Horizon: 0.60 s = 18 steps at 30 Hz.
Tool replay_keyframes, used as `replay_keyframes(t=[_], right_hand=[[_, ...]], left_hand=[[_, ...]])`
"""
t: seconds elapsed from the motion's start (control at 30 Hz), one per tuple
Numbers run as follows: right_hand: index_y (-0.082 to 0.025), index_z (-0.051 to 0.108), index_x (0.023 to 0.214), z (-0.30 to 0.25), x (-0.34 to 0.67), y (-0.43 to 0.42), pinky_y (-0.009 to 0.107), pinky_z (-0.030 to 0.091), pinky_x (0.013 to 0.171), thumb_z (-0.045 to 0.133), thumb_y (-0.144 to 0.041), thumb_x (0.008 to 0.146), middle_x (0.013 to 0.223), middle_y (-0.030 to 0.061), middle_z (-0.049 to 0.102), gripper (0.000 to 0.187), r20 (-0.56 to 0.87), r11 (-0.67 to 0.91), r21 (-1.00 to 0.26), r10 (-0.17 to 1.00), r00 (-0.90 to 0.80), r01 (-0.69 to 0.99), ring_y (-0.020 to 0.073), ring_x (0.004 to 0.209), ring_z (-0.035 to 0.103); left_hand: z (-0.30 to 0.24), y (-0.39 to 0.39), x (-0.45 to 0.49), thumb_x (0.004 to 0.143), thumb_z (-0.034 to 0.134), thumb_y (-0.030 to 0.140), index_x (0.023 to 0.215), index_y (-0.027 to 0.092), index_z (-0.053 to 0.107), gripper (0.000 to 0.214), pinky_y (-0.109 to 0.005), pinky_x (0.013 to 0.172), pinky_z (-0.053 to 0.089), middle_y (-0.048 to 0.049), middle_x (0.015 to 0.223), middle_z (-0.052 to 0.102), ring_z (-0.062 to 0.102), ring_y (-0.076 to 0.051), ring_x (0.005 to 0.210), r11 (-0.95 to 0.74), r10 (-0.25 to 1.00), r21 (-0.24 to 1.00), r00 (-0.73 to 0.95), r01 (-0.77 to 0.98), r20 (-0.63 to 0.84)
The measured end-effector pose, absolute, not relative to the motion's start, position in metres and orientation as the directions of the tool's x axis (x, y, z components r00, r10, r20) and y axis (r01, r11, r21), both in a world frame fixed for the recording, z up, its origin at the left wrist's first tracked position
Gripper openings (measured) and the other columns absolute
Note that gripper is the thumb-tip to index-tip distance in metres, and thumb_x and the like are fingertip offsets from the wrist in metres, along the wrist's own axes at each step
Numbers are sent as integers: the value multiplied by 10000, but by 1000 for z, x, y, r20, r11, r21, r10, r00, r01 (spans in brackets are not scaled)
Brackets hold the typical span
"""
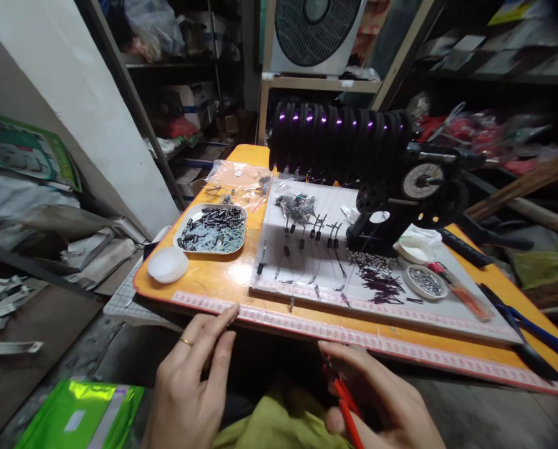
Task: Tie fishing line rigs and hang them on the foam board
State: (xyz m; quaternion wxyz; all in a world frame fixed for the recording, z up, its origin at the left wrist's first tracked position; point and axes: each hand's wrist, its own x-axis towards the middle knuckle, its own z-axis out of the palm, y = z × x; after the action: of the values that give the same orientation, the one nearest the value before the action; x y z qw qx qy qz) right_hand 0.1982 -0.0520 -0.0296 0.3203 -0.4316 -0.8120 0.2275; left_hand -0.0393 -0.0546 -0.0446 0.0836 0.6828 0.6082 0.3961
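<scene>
- A glossy green foil packet [77, 415] lay lowest at the left, and a yellow-green cloth [279, 430] sat between the two wrists.
- The left hand [190, 383], a gold ring on one finger, had its grip released: the fingers were stretched forward, and the fingertips [230, 312] reached the near edge of the orange table [213, 280].
- The right hand [384, 399] had its grip clenched around red-handled pliers [347, 408], held below the table's edge and just in front of the body; the tool's head was hidden by the fingers.
- A pink-printed measuring strip [354, 337] ran along the table's near edge.
- A white rounded lump [167, 264] lay at the table's left corner, with a grey rectangular tray of black cylindrical capacitors [212, 229] just behind it.
- A flat white board [447, 315] covered the table's middle and right, carrying loose black components with thin wire leads [307, 240], a heap of dark purple snippets [377, 284] and a small round tin of metal bits [425, 280].
- A red-handled screwdriver [461, 293] lay beside the tin, and blue-handled pliers [541, 330] lay near the right edge.
- A black ribbed machine with a round dial [382, 162] stood at the board's far side.
- A white box fan [314, 31] stood on a shelf behind the table.
</scene>
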Motion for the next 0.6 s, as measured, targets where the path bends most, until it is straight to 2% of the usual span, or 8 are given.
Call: replay_keyframes(t=[0.07,0.13,0.17,0.27,0.33,0.47,0.57,0.6], right_hand=[[-244,351,1261,-33,200,-54,99,489,675,589,-141,765,874,0,580,559,292,484,-675,869,-400,557,87,764,619],[-248,318,1271,-37,200,-57,102,491,655,622,-164,745,846,-9,563,613,248,423,-715,898,-364,556,82,724,606],[-249,301,1273,-40,200,-59,109,495,663,621,-169,748,843,-9,561,620,223,394,-739,909,-353,547,82,726,603],[-241,259,1268,-46,195,-64,125,504,720,520,-117,797,917,11,579,553,200,348,-788,925,-324,507,66,753,605],[-229,276,1261,-49,191,-65,134,496,793,493,-111,803,1001,38,579,521,263,367,-751,929,-261,548,76,874,608],[-194,345,1217,-43,184,-65,124,486,823,521,-87,779,1032,50,561,484,456,495,-667,862,-219,557,77,919,593],[-177,410,1159,-33,181,-64,163,482,842,524,-38,760,1042,56,553,438,579,572,-645,799,-164,507,100,959,570],[-173,430,1139,-31,179,-63,184,481,849,524,-23,759,1031,56,559,420,605,582,-636,784,-142,506,110,969,563]], left_hand=[[-40,-53,-54,908,402,192,1416,242,287,523,-182,748,451,-24,1156,589,611,-114,940,-227,910,336,76,914,408],[-33,-53,-63,929,346,257,1457,216,146,565,-203,529,424,6,949,659,631,-110,649,-179,953,270,99,946,285],[-28,-53,-66,939,324,282,1428,224,187,512,-207,500,404,30,858,657,612,-105,578,-136,968,308,60,942,243],[-18,-45,-74,939,324,322,1085,215,436,213,-183,639,414,16,873,614,620,-102,744,-109,942,401,-34,910,334],[-17,-30,-78,913,365,306,970,176,459,171,-223,674,399,-40,906,560,577,-147,824,-205,893,298,53,932,447],[-25,9,-82,905,363,226,929,158,479,136,-324,720,377,-68,916,500,507,-209,818,-240,875,96,172,966,453],[-29,23,-76,884,422,232,998,138,525,179,-364,840,389,-89,966,525,497,-232,915,-300,834,62,230,952,501],[-28,20,-71,873,451,232,1098,119,514,260,-388,908,369,-114,1065,509,469,-249,1002,-301,804,72,213,951,555]])
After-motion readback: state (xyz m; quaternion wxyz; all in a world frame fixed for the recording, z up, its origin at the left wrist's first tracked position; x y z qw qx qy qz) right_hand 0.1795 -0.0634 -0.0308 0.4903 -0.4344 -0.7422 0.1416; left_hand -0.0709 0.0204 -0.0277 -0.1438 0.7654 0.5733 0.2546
